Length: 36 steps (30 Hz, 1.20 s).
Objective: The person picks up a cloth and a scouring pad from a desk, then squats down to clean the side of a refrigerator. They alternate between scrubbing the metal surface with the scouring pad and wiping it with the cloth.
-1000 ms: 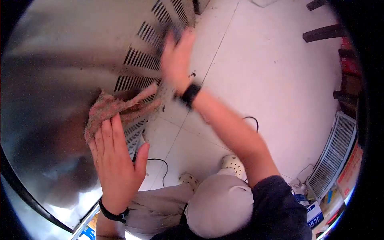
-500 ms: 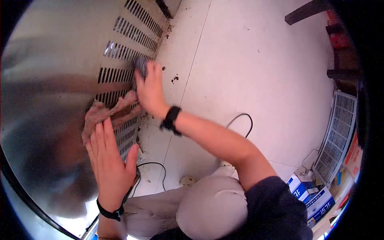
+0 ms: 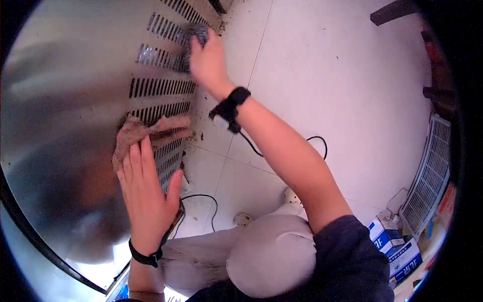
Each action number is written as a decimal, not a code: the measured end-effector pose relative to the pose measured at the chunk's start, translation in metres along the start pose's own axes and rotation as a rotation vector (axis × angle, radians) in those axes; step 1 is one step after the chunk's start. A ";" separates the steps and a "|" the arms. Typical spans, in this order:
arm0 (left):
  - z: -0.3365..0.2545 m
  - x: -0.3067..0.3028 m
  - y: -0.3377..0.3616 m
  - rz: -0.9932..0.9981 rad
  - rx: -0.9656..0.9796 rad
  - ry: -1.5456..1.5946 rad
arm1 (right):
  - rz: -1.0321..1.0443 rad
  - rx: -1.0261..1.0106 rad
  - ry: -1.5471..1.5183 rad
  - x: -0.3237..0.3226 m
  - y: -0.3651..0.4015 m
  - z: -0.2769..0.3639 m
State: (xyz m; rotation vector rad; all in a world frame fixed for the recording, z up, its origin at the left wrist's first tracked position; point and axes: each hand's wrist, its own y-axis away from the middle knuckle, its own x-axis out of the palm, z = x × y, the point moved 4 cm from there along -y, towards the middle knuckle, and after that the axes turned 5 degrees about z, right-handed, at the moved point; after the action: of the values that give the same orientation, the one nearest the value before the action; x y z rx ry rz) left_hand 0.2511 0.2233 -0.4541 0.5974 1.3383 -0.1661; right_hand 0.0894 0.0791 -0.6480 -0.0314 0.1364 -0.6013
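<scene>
My left hand (image 3: 148,199) lies flat with its fingers stretched out, the fingertips pressing a pinkish-brown rag (image 3: 132,135) against a shiny metal panel (image 3: 65,95). One end of the rag reaches across the slotted vents (image 3: 161,86). Higher up, my right hand (image 3: 209,61) is closed around a dark grey steel wool scrubber (image 3: 197,33), which touches the upper vent rows near the panel's edge. Part of the scrubber is hidden by the fingers, and this hand is slightly blurred.
Dirt specks mark the pale tiled floor (image 3: 312,90) along the panel's base. A black cable (image 3: 214,204) runs near my knees. To the right stand a white wire grille (image 3: 427,173), blue and white boxes (image 3: 402,259) and dark furniture legs (image 3: 395,11).
My right hand has moved up along the vents with the scrubber, away from the rag. My left hand stays on the rag, and the whole view has shifted slightly.
</scene>
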 end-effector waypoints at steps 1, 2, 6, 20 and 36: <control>0.001 0.002 -0.001 -0.001 -0.007 -0.012 | 0.083 0.120 -0.060 0.005 -0.009 -0.040; 0.001 0.001 -0.004 -0.011 -0.013 -0.025 | 0.162 0.231 -0.120 0.009 -0.018 -0.061; 0.004 0.008 -0.006 0.021 -0.022 -0.059 | 0.095 -0.002 0.132 -0.003 -0.005 -0.003; -0.001 0.001 -0.010 0.056 -0.018 0.070 | 0.264 -0.060 0.018 -0.012 -0.023 -0.003; 0.007 0.005 0.003 0.017 -0.014 0.036 | 0.296 -0.088 0.304 -0.015 -0.019 -0.005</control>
State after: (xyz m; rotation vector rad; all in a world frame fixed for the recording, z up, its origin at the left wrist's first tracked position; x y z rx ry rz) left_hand 0.2594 0.2237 -0.4569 0.6021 1.3674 -0.1326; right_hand 0.0658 0.0717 -0.6495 -0.0044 0.4542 -0.3006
